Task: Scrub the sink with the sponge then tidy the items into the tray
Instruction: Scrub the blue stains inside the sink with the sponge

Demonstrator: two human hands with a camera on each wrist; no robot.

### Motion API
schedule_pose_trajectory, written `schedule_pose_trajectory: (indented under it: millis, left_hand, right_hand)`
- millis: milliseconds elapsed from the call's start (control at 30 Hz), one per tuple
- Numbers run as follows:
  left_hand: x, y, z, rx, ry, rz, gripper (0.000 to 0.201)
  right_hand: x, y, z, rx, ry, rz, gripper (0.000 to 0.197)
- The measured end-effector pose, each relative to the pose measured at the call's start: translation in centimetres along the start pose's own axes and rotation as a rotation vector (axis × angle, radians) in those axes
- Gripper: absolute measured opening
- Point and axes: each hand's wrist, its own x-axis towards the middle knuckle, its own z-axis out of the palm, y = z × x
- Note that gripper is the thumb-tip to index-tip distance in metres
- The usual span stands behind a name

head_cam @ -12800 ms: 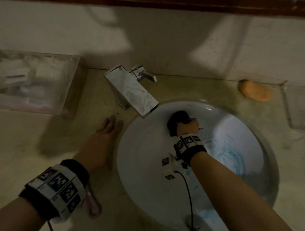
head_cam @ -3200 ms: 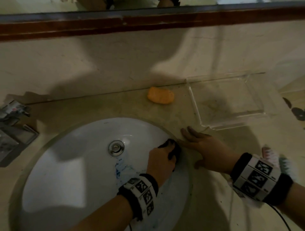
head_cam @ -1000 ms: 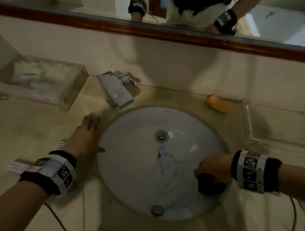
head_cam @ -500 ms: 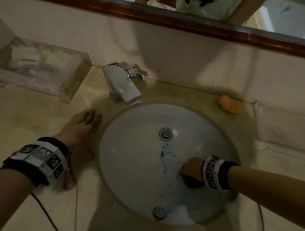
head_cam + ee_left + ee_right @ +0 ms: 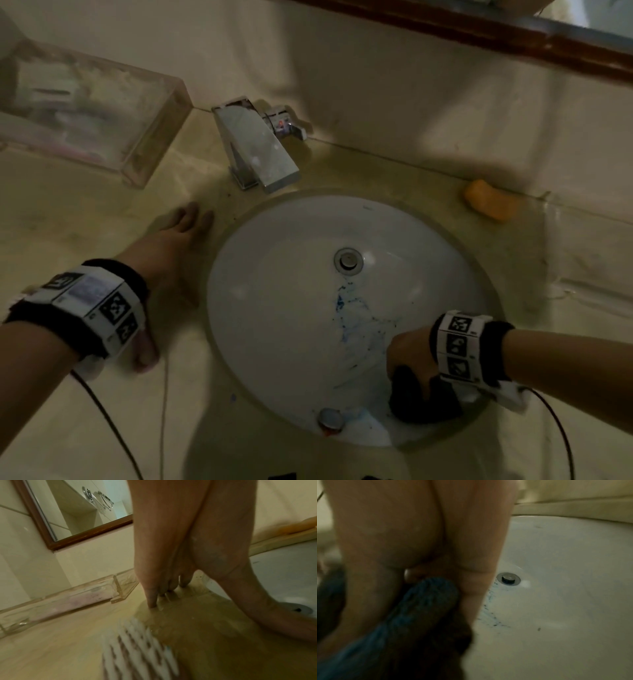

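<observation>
Low on the near right wall of the sink [image 5: 274, 274], the right hand [image 5: 411, 353] grasps the dark sponge [image 5: 423, 397]. Blue smears [image 5: 346, 315] run from it up-left toward the drain [image 5: 348, 260]. Left hand [image 5: 164, 250] lies flat, released, on the counter [image 5: 85, 212].

Faucet [image 5: 255, 150] behind the sink [image 5: 281, 281], soap [image 5: 490, 204] right, clear box [image 5: 85, 113] left.

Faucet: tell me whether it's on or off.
Off, as far as the head view shows: no water falls from the faucet spout into the sink.
</observation>
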Motion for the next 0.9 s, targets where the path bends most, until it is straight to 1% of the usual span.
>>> schedule_pose_trajectory:
  millis: [67,100,133,233,300,367,400,467,533,600,700,767,900]
  left_hand:
    - [0.1,0.0,0.1,-0.022,0.011,-0.006,0.146]
    - [0.2,-0.1,0.1,-0.031,0.020,-0.007,0.146]
    - [0.2,-0.2,0.2,-0.040,0.026,-0.010,0.146]
    - [0.2,-0.3,0.2,-0.049,0.031,-0.009,0.147]
    - [0.3,-0.3,0.2,-0.052,0.040,-0.001,0.148]
    - [0.3,-0.3,0.3,-0.039,0.049,0.000,0.148]
    - [0.3,-0.3,0.3,-0.028,0.051,0.001,0.148]
    - [0.4,-0.2,0.3,-0.016,0.051,0.001,0.149]
    - [0.4,0.0,0.2,-0.013,0.037,-0.003,0.151]
    - [0.4,0.1,0.2,-0.010,0.021,-0.013,0.152]
    - [0.5,-0.1,0.1,-0.010,0.017,-0.020,0.154]
    - [0.6,-0.1,0.0,-0.006,0.013,-0.023,0.153]
    - [0.5,-0.1,0.1,-0.006,0.020,-0.018,0.151]
  right_hand:
    - [1.0,0.1,-0.8,-0.045,0.036,0.011,0.024]
    - [1.9,0.5,-0.8,-0.048,0.079,0.043,0.024]
    - [2.6,0.9,-0.8,-0.040,0.144,0.075,0.023]
    - [4.1,2.3,-0.9,-0.015,0.351,0.130,0.039]
    - [3.8,2.8,-1.8,0.026,0.412,0.153,0.038]
    - [2.8,3.3,-2.6,0.109,0.419,0.162,0.034]
    - [2.0,3.3,-2.8,0.154,0.382,0.149,0.036]
    - [0.0,2.5,-2.6,0.219,0.246,0.061,0.044]
    - [-1.2,0.8,-1.5,0.220,0.097,-0.033,0.043]
    - [-0.8,-0.8,-0.4,0.195,0.051,-0.086,0.037]
    - [1.5,-1.6,-0.3,0.128,0.104,-0.083,0.035]
    - [2.9,-1.6,-1.0,0.114,0.183,-0.036,0.035]
    - [4.1,-1.4,-2.6,0.185,0.369,0.103,0.038]
